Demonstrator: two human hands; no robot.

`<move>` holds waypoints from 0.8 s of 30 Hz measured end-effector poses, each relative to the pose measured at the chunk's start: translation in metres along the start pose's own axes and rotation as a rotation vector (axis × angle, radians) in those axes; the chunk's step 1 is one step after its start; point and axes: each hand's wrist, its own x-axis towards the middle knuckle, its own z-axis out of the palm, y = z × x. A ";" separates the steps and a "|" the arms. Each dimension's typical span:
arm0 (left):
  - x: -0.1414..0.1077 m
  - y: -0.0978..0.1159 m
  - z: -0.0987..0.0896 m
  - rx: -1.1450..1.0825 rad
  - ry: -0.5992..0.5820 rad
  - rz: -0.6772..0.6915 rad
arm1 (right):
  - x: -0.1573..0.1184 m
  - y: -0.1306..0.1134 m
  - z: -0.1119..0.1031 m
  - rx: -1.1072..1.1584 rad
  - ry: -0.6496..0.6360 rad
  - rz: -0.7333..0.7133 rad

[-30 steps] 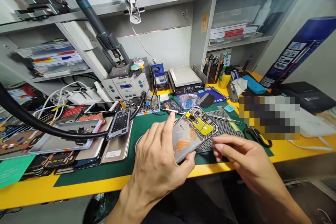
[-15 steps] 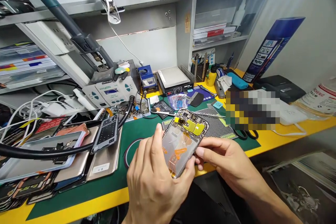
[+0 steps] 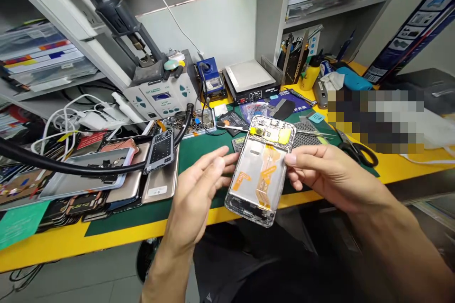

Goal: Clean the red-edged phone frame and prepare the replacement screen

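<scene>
An opened smartphone (image 3: 256, 165) is held tilted over the front of the bench, its bare inside facing me. Camera parts and yellow pieces sit at its top; orange flex cables and tape cross the silver middle. My right hand (image 3: 320, 170) pinches the phone's right edge between thumb and fingers. Beside the left edge is my left hand (image 3: 199, 189), its fingers spread; one or two fingertips reach close to the frame, and I cannot tell whether they touch it. Behind the phone lies a grey perforated mat (image 3: 309, 133) with metal tweezers (image 3: 316, 134) across it.
At left, phone shells and frames (image 3: 159, 184) are stacked under a black hose (image 3: 71, 163). A rework station (image 3: 163, 97) and a hot plate (image 3: 252, 78) stand at the back. Black-handled scissors (image 3: 359, 149) lie on the right of the green mat (image 3: 199, 149).
My left hand has let go of the phone and moved left, uncovering its lower end. The right hand keeps its hold, and the phone stands more upright. The camera view has shifted.
</scene>
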 end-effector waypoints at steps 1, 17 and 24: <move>0.001 0.000 -0.001 -0.146 -0.046 -0.078 | 0.002 -0.003 0.000 -0.003 -0.015 0.004; -0.010 -0.043 0.012 -0.926 -0.600 -0.394 | 0.016 -0.015 0.010 -0.059 -0.191 0.054; -0.012 -0.048 0.015 -0.906 -0.564 -0.364 | 0.010 -0.007 0.007 -0.011 -0.171 0.019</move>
